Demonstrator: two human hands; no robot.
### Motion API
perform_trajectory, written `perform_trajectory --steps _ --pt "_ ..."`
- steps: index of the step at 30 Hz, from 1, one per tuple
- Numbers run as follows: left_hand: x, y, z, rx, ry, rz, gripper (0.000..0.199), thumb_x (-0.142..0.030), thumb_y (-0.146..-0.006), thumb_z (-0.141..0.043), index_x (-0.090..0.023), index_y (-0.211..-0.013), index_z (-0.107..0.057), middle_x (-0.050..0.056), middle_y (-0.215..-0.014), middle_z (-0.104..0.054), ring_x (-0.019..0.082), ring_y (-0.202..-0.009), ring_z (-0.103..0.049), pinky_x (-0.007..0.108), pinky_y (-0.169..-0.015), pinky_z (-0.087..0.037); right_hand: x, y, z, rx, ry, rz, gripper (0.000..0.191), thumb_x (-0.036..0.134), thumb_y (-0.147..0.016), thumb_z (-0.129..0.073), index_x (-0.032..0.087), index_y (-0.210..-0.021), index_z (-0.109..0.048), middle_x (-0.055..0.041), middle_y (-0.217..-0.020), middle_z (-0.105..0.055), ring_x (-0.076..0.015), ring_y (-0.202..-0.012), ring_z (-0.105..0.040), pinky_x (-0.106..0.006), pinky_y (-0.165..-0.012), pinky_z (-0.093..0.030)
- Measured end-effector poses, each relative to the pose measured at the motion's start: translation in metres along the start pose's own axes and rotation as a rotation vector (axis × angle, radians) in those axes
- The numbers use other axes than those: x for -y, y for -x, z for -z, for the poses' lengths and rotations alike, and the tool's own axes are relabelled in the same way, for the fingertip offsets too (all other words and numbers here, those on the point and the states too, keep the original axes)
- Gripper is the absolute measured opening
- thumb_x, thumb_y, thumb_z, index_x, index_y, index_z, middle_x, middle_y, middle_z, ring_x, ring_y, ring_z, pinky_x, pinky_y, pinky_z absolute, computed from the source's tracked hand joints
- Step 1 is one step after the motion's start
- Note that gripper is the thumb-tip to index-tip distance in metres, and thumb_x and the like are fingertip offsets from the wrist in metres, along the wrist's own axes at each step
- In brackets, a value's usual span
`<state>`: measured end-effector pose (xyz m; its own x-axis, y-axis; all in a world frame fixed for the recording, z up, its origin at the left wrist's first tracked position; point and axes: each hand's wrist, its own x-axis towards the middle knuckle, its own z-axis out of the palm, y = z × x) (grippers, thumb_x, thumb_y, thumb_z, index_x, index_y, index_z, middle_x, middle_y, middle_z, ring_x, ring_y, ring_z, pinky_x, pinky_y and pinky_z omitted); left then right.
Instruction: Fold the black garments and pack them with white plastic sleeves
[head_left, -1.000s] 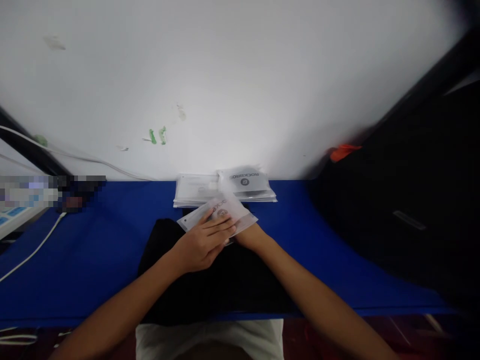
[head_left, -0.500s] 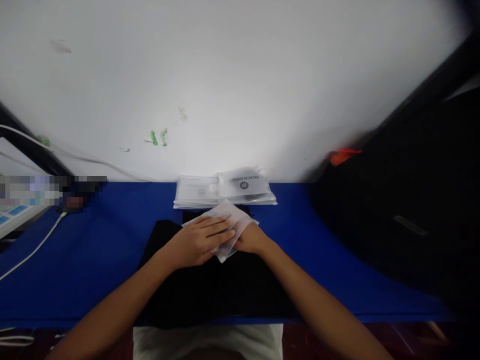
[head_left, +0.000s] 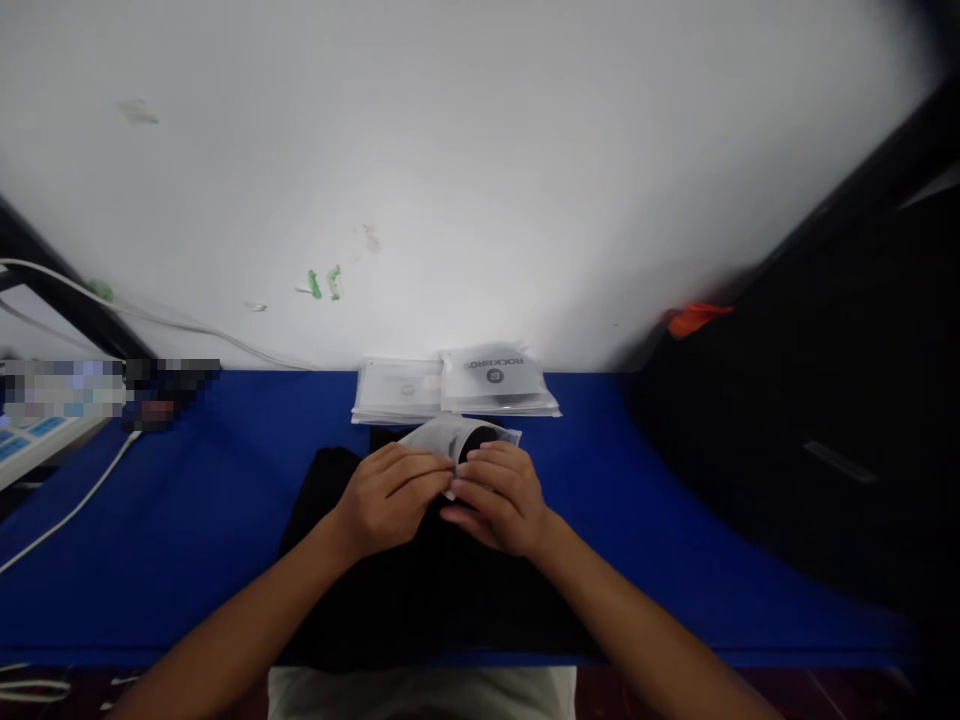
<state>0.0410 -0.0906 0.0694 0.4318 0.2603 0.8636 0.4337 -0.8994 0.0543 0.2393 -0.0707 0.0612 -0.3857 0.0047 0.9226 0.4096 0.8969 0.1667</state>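
Observation:
Between my two hands is a frosted plastic bag [head_left: 431,436] with its mouth bowed apart and something black inside. My left hand [head_left: 394,500] grips the bag's left side, fingers bent and tips near its middle. On the other side, my right hand [head_left: 504,497] holds the edge of the mouth, fingertips almost meeting those of the left. Black fabric [head_left: 442,600] lies spread beneath both hands. What the black thing in the bag is, I cannot make out.
Beyond my hands, flat bags [head_left: 397,388] and a bag printed ROCKBROS [head_left: 495,378] lie against the white wall [head_left: 480,200]. A blue cloth [head_left: 187,540] covers the table. At right bulks a large black thing [head_left: 810,400] with an orange piece [head_left: 697,318]. A white cable [head_left: 82,500] runs along the left.
My right hand has drawn back from under or inside the bag and now grips its edge. The bag's mouth has opened up, showing black inside. My left hand has curled its fingers.

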Motion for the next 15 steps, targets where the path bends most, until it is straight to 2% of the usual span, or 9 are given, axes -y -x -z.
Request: perform_trajectory --steps 2,5,10,13,15 --pt "-0.002 0.000 0.000 0.015 0.012 -0.017 0.018 -0.008 -0.091 -0.053 -0.015 -0.104 -0.063 0.009 -0.097 -0.073 0.018 -0.089 -0.069 0.032 -0.075 -0.058 0.003 -0.002 0.001 -0.007 0.018 0.013 0.011 0.026 -0.088 -0.067 0.021 -0.098 -0.063 -0.0022 -0.085 -0.069 -0.0168 -0.086 -0.064 -0.034 -0.082 -0.054" --pt "-0.005 0.000 -0.002 0.044 0.038 -0.021 0.017 -0.007 -0.091 -0.052 -0.013 -0.102 -0.063 0.011 -0.094 -0.072 0.019 -0.088 -0.068 0.033 -0.075 -0.059 0.008 -0.004 0.002 0.004 -0.011 -0.017 0.008 0.022 -0.090 -0.065 0.020 -0.097 -0.064 -0.0023 -0.085 -0.069 -0.0164 -0.086 -0.064 -0.034 -0.083 -0.053" --pt "-0.011 0.001 -0.005 -0.045 0.092 0.025 0.019 -0.004 -0.091 -0.048 -0.014 -0.100 -0.061 0.009 -0.085 -0.069 0.016 -0.080 -0.066 0.030 -0.068 -0.059 0.012 -0.005 0.000 0.025 -0.093 -0.081 0.005 0.018 -0.093 -0.059 0.016 -0.094 -0.063 -0.0056 -0.084 -0.068 -0.0181 -0.087 -0.063 -0.036 -0.085 -0.051" --pt "-0.009 -0.002 0.004 -0.091 0.056 0.069 0.020 -0.002 -0.090 -0.049 -0.015 -0.099 -0.061 0.008 -0.085 -0.068 0.016 -0.080 -0.066 0.028 -0.066 -0.058 -0.001 -0.003 -0.001 0.083 -0.044 -0.094 0.004 0.017 -0.093 -0.057 0.017 -0.094 -0.061 -0.0055 -0.084 -0.068 -0.0189 -0.087 -0.062 -0.036 -0.082 -0.050" --pt "-0.004 -0.005 0.014 -0.136 -0.007 0.089 0.018 -0.003 -0.090 -0.050 -0.016 -0.098 -0.060 0.007 -0.083 -0.068 0.015 -0.078 -0.066 0.027 -0.065 -0.058 -0.019 0.001 0.001 0.171 0.015 -0.126 0.005 0.016 -0.094 -0.057 0.019 -0.096 -0.060 -0.0054 -0.086 -0.068 -0.0197 -0.086 -0.061 -0.036 -0.080 -0.049"
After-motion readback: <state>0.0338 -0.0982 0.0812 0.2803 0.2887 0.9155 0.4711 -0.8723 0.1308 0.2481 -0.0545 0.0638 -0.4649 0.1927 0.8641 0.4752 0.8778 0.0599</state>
